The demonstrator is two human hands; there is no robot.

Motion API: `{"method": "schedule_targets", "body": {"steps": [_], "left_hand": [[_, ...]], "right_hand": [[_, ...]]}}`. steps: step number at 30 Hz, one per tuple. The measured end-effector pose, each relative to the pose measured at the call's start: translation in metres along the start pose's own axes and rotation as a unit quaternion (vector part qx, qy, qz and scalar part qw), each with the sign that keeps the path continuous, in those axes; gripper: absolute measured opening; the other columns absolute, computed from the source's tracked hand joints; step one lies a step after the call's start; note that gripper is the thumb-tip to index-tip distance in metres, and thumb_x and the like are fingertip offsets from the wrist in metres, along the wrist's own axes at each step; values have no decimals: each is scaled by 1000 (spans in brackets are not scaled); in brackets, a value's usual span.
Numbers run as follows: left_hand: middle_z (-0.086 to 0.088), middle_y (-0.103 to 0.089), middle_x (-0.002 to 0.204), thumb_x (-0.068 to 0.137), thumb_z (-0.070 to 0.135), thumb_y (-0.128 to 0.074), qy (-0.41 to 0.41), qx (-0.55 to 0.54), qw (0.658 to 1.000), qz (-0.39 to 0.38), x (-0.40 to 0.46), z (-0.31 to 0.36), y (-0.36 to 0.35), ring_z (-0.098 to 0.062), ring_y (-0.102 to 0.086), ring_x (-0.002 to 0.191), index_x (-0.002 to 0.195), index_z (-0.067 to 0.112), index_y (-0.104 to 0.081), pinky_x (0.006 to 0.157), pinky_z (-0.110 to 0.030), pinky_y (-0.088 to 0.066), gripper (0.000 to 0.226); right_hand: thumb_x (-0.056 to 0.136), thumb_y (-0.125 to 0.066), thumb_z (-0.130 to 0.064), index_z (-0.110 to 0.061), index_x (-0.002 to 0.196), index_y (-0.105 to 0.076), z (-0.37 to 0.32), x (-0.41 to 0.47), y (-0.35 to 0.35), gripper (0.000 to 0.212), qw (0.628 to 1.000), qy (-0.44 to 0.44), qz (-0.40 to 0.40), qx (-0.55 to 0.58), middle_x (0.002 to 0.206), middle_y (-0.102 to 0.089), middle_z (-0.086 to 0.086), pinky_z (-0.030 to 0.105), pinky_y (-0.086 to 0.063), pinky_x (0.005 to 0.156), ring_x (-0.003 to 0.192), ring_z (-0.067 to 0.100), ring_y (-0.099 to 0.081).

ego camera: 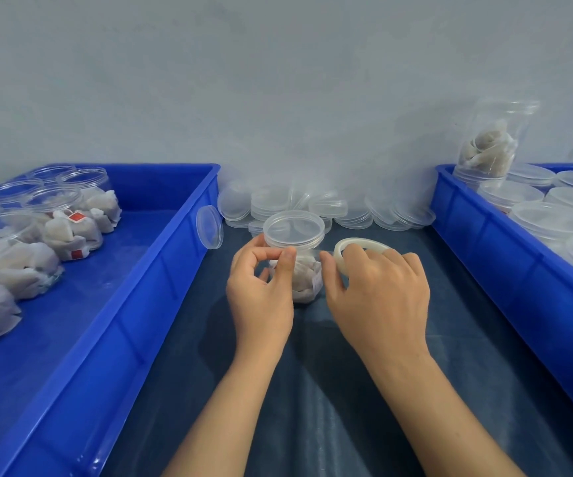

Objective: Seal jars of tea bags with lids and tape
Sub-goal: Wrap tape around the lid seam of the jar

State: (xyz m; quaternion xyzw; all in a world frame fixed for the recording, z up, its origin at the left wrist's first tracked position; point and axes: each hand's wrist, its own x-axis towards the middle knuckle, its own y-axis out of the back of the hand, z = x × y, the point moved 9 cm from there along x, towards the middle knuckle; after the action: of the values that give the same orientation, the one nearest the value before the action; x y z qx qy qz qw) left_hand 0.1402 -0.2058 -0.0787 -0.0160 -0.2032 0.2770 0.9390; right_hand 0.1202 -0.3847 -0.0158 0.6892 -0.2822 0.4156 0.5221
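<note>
A clear jar of tea bags (304, 277) stands on the dark table between two blue trays, with a clear lid (293, 230) on top. My left hand (261, 287) grips the jar just under the lid, thumb and fingers curled round its left side. My right hand (377, 297) holds a roll of pale tape (357, 247) close against the jar's right side. The tape's free end is hidden between my fingers and the jar.
The left blue tray (161, 266) holds several open jars of tea bags (68, 225). The right blue tray (491, 256) holds several lidded jars, one upside-down jar (491, 146) stacked on top. Loose clear lids (312, 204) are piled against the wall; one lid (209, 227) leans on the left tray.
</note>
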Motion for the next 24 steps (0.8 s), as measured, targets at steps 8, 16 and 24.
{"method": "schedule_targets", "body": {"steps": [8, 16, 24], "left_hand": [[8, -67, 127, 87, 20, -88, 17, -26, 1000, -5, 6, -5, 0, 3, -65, 117, 116, 22, -58, 82, -4, -48, 42], [20, -64, 133, 89, 45, -83, 20, 57, 992, -108, 15, -12, -10, 11, -58, 119, 142, 38, -58, 84, -7, -51, 59], [11, -64, 140, 90, 29, -86, 48, -7, 991, -121, 10, -19, -16, 2, -59, 131, 132, 26, -47, 106, -24, -48, 57]], "right_hand": [[99, -65, -35, -18, 63, -34, 5, 1, 0, 50, 1000, -14, -9, -11, 48, -44, 5, 41, -34, 60, 52, 29, -36], [100, -64, -38, -17, 61, -34, 11, 1, 0, 54, 999, -25, -20, -13, 48, -43, 5, 41, -32, 61, 52, 28, -32], [100, -56, -35, -15, 60, -39, 16, 2, 4, 48, 999, -38, -33, -1, 48, -40, 2, 42, -36, 62, 50, 29, -37]]}}
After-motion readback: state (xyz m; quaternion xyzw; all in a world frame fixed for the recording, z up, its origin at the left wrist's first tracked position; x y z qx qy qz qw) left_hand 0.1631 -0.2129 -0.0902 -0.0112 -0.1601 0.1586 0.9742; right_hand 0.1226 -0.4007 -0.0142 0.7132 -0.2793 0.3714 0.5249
